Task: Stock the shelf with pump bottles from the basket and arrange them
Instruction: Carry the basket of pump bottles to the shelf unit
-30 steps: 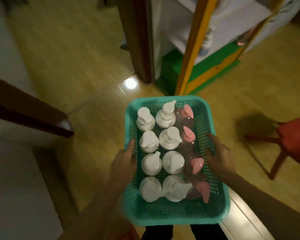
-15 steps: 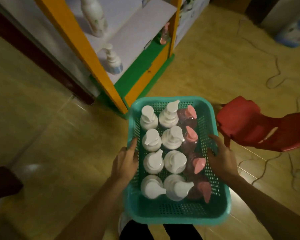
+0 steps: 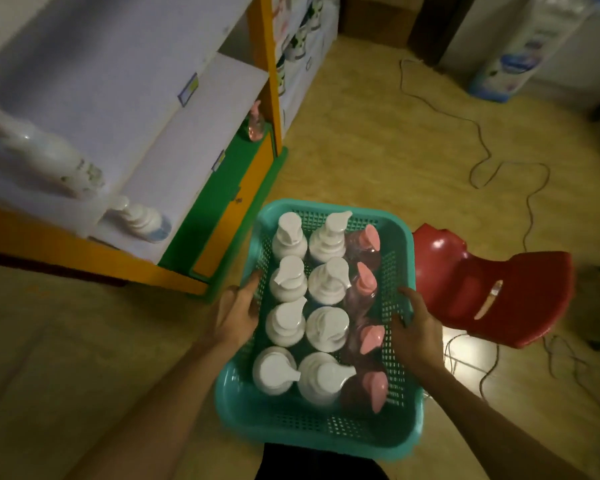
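Observation:
I carry a teal plastic basket [image 3: 312,431] in front of me, above the floor. My left hand [image 3: 236,311] grips its left rim and my right hand [image 3: 417,327] grips its right rim. Inside stand several white pump bottles [image 3: 288,285] in two columns and several clear bottles with pink pumps [image 3: 366,284] in a column on the right. The shelf [image 3: 201,140], white boards in an orange and green frame, is at the upper left. A white pump bottle [image 3: 142,220] stands on its low board, a blurred white bottle [image 3: 39,150] above it, and a pink pump bottle [image 3: 256,123] farther back.
A red plastic chair [image 3: 499,296] stands just right of the basket. Cables [image 3: 482,161] trail over the yellow floor at the right. Packaged goods [image 3: 506,60] stand at the far right, and more shelving with printed packs [image 3: 302,39] is behind the orange post.
My view has swung right and toward the shelf, which now fills the upper left. The red chair has come close beside the basket. Both hands keep their grip on the basket.

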Demonstrator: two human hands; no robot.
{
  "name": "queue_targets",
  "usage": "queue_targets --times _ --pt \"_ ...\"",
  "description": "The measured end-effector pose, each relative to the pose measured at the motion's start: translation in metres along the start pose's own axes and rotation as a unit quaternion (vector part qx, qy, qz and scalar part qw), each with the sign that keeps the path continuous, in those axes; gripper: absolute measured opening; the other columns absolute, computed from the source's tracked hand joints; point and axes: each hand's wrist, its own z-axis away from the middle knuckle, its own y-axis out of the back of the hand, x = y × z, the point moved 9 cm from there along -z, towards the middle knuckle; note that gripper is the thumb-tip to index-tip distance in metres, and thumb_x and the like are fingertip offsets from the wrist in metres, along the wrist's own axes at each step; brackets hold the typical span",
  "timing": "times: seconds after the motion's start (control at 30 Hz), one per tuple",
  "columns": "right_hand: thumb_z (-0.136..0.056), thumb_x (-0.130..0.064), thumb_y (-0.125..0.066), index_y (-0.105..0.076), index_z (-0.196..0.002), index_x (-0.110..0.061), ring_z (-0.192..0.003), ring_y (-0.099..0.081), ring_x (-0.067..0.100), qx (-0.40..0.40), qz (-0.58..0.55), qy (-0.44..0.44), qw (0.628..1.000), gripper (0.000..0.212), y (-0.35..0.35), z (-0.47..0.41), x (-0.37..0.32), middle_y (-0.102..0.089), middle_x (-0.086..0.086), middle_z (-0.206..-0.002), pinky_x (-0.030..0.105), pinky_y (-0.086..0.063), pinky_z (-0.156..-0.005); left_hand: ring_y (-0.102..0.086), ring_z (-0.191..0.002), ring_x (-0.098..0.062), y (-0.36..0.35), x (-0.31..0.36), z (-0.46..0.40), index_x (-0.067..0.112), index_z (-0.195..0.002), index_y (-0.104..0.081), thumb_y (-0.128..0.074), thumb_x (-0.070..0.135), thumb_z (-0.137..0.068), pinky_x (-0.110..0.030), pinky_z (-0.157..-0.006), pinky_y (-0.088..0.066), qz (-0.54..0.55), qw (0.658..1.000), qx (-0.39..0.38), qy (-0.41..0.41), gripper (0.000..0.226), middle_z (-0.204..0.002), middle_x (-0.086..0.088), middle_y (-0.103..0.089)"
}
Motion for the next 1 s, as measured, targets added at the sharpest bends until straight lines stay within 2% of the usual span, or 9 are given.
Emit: queue_targets --times 0.07,0.2,0.37,0.53,0.63,0.7,0.8,0.87,1.0 --pt "-0.088 -0.007 -0.057 -0.04 -0.13 -0.036 -0.072 -0.066 0.017 -0.003 -0.016 -0.03 0.999 0.054 -0.007 -0.021 -0.01 -0.065 0.011 -0.112 0.031 -0.057 -0.049 -0.045 -0.057 -0.018 0.014 0.002 -0.037 0.028 -0.144 -0.032 -0.056 0.013 -0.088 -0.028 -0.052 -0.036 -0.017 1.0 0.002 -0.012 0.063 -0.07 -0.01 -0.055" --pt "-0.089 -0.003 -0.054 -0.04 -0.134 -0.029 -0.067 -0.068 0.018 -0.003 -0.034 -0.026 0.999 0.054 -0.016 -0.069 -0.042 -0.066 0.015 -0.111 0.035 -0.058 -0.046 -0.045 -0.056 -0.018 0.037 0.002 -0.093 0.028 -0.145 -0.033 -0.053 0.012 -0.09 -0.025 -0.048 -0.033 -0.029 0.999 -0.015 -0.018 0.06 -0.07 -0.007 -0.05" --pt "-0.088 -0.003 -0.051 -0.038 -0.133 -0.033 -0.065 -0.067 0.022 -0.009 -0.028 -0.017 0.999 0.055 -0.022 -0.123 -0.078 -0.065 0.011 -0.1 0.04 -0.058 -0.046 -0.042 -0.052 -0.018 0.055 -0.001 -0.147 0.03 -0.145 -0.029 -0.051 0.012 -0.088 -0.023 -0.043 -0.025 -0.051 0.998 -0.02 -0.008 0.064 -0.062 -0.003 -0.042" --pt "-0.086 -0.004 -0.055 -0.04 -0.13 -0.035 -0.07 -0.067 0.027 0.01 -0.009 0.008 1.0 0.056 -0.023 -0.171 -0.096 -0.065 0.013 -0.111 0.044 -0.059 -0.051 -0.04 -0.056 -0.016 0.066 0.003 -0.187 0.03 -0.143 -0.032 -0.051 0.012 -0.089 -0.021 -0.042 -0.022 -0.036 0.999 -0.01 0.007 0.06 -0.071 -0.007 -0.045" --pt "-0.087 -0.007 -0.054 -0.04 -0.127 -0.039 -0.067 -0.066 0.023 0.0 0.007 0.013 1.0 0.054 -0.024 -0.204 -0.11 -0.066 0.013 -0.11 0.044 -0.058 -0.049 -0.048 -0.062 -0.021 0.072 0.003 -0.211 0.029 -0.143 -0.034 -0.052 0.013 -0.088 -0.026 -0.052 -0.037 -0.021 1.0 0.003 0.014 0.06 -0.081 -0.014 -0.057" --pt "-0.088 -0.01 -0.053 -0.039 -0.126 -0.043 -0.062 -0.065 0.021 -0.018 0.016 0.015 1.0 0.052 -0.027 -0.233 -0.119 -0.068 0.014 -0.105 0.042 -0.058 -0.047 -0.058 -0.074 -0.029 0.07 -0.002 -0.227 0.029 -0.143 -0.033 -0.052 0.014 -0.088 -0.033 -0.062 -0.045 -0.006 0.999 -0.005 0.044 0.06 -0.096 -0.019 -0.062" --pt "-0.089 -0.01 -0.052 -0.037 -0.128 -0.042 -0.07 -0.068 0.029 -0.061 0.038 0.047 0.996 0.052 -0.034 -0.285 -0.141 -0.067 0.016 -0.11 0.047 -0.058 -0.054 -0.061 -0.092 -0.034 0.065 -0.007 -0.25 0.026 -0.145 -0.03 -0.049 0.014 -0.091 -0.038 -0.077 -0.053 0.029 0.995 -0.01 0.099 0.059 -0.111 -0.021 -0.06" --pt "-0.09 -0.01 -0.051 -0.039 -0.131 -0.038 -0.071 -0.067 0.033 -0.081 0.057 0.08 0.992 0.051 -0.041 -0.323 -0.159 -0.067 0.019 -0.111 0.046 -0.058 -0.057 -0.06 -0.098 -0.032 0.059 -0.008 -0.267 0.022 -0.145 -0.031 -0.047 0.014 -0.093 -0.04 -0.085 -0.052 0.061 0.99 -0.005 0.131 0.055 -0.117 -0.019 -0.06" --pt "-0.087 -0.009 -0.052 -0.043 -0.133 -0.032 -0.077 -0.064 0.036 -0.119 0.101 0.146 0.977 0.053 -0.047 -0.399 -0.191 -0.064 0.02 -0.111 0.039 -0.053 -0.061 -0.06 -0.104 -0.032 0.058 0.004 -0.302 0.017 -0.145 -0.031 -0.046 0.014 -0.095 -0.042 -0.089 -0.05 0.153 0.973 0.02 0.173 0.052 -0.122 -0.02 -0.059"
